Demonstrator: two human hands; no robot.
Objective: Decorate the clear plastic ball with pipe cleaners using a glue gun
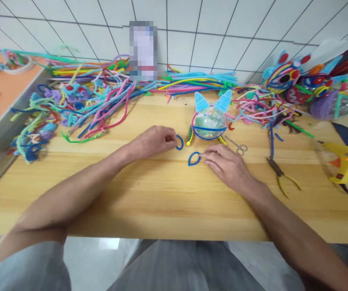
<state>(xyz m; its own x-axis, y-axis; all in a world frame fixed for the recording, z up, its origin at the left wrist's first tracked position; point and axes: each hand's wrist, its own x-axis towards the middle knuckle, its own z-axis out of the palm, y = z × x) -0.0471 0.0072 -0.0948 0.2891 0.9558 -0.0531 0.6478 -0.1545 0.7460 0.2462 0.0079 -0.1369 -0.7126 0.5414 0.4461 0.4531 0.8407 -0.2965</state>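
Note:
My left hand (158, 141) pinches a small blue pipe cleaner loop (180, 142) at its left side. Between the fingertips of my right hand (227, 165) is the end of a second blue pipe cleaner loop (194, 159), bent into a pointed oval. Just beyond both hands stands a clear round ball (210, 120) with a blue band around it and two light-blue pipe cleaner ears (224, 101). Yellow-tipped pieces (189, 139) show at its base. Small scissors (241, 148) lie right of the ball, beyond my right hand.
Tangled pipe cleaners (107, 101) spread over the back left, with more bundles (201, 83) along the wall. To the right lie yellow-handled pliers (279, 176) and a yellow glue gun (345, 159). Decorated balls (283, 76) crowd the back right. A pixelated upright object (143, 50) leans on the tiles.

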